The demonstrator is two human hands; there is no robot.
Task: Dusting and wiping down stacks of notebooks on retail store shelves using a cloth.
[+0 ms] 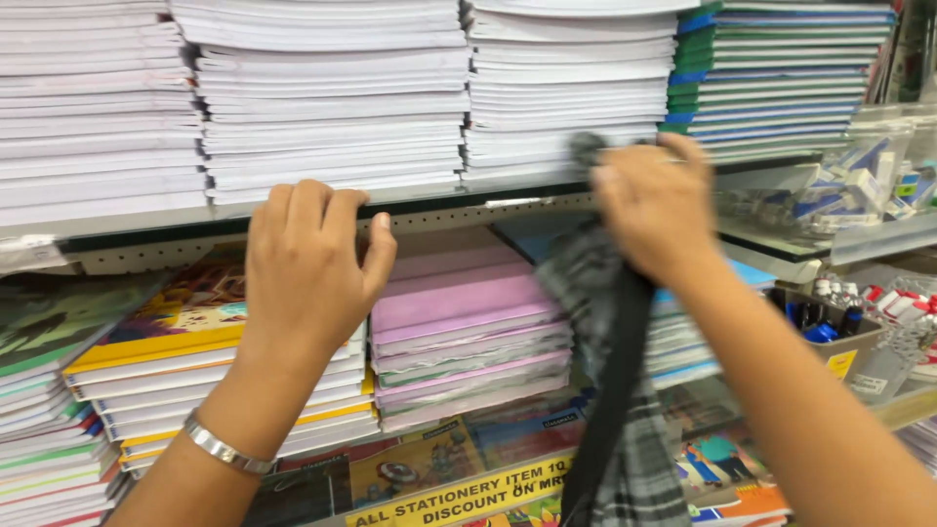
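My left hand (307,263) rests with fingers curled over the front edge of a metal shelf (146,226), just above a stack of yellow-edged notebooks (161,337). A silver bracelet sits on that wrist. My right hand (649,200) is closed on a grey checked cloth (625,390), pressing its bunched top against the shelf edge below a stack of white notebooks (566,88). The cloth hangs down in front of the lower shelf. A stack of pink notebooks (459,322) lies between my two hands.
More white notebook stacks (327,98) fill the upper shelf, with green and blue-edged ones (781,73) at the right. Small stationery in clear bins (864,181) and a box of pens (830,322) stand at the right. A yellow printed sign (459,498) runs along the bottom.
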